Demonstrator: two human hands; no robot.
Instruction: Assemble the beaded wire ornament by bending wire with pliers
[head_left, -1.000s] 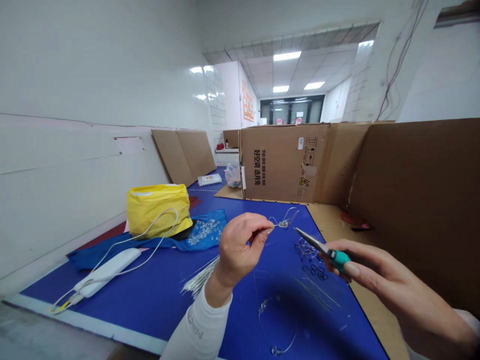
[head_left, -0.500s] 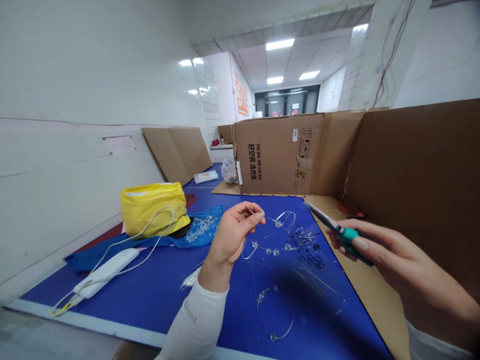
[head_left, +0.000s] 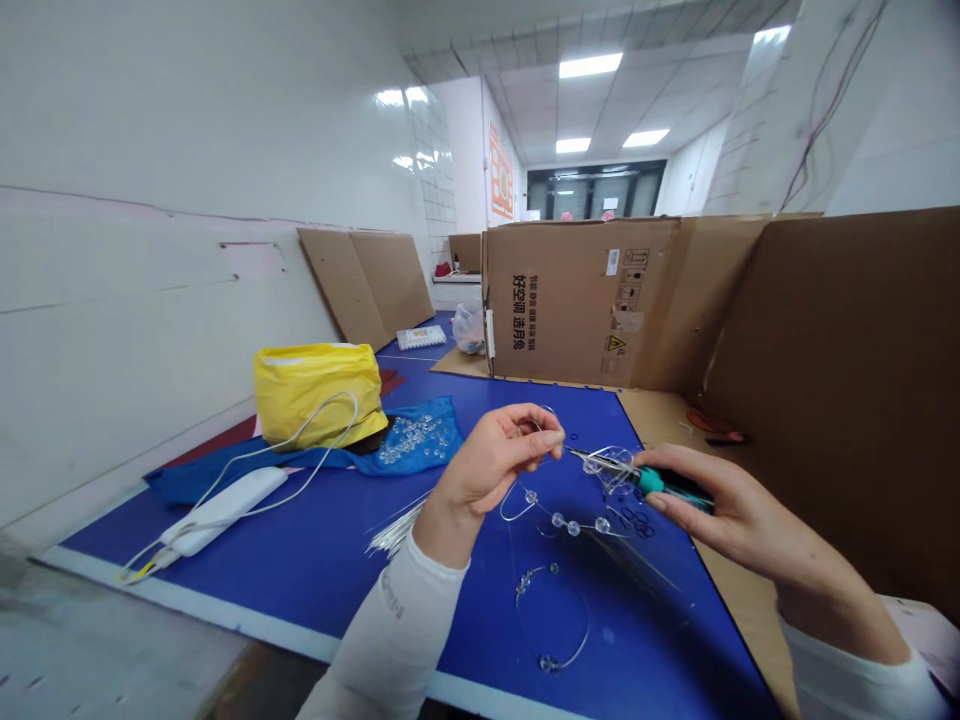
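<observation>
- Taking the worker's left hand [head_left: 499, 458] as the dial's centre and twelve as straight ahead, I see a yellow bag [head_left: 315, 395] between nine and ten o'clock, its contents hidden.
- At nine, a blue cloth [head_left: 444, 412] carries a scatter of clear beads [head_left: 414, 440].
- At eleven, a knotted-looking clear plastic bag [head_left: 469, 328] bulges with things too blurred to name.
- The left hand pinches a beaded wire [head_left: 590, 465], whose looped end reaches toward three o'clock.
- At three, the right hand [head_left: 739, 515] is wrapped round teal-handled pliers [head_left: 643, 478].
- Half a second ago the pliers were well apart from the wire; now their tips are right beside the left fingertips. I can't tell whether they bite.
- A beaded strand [head_left: 573, 527] lies at about half past four, a beaded loop [head_left: 550, 663] between five and six.
</observation>
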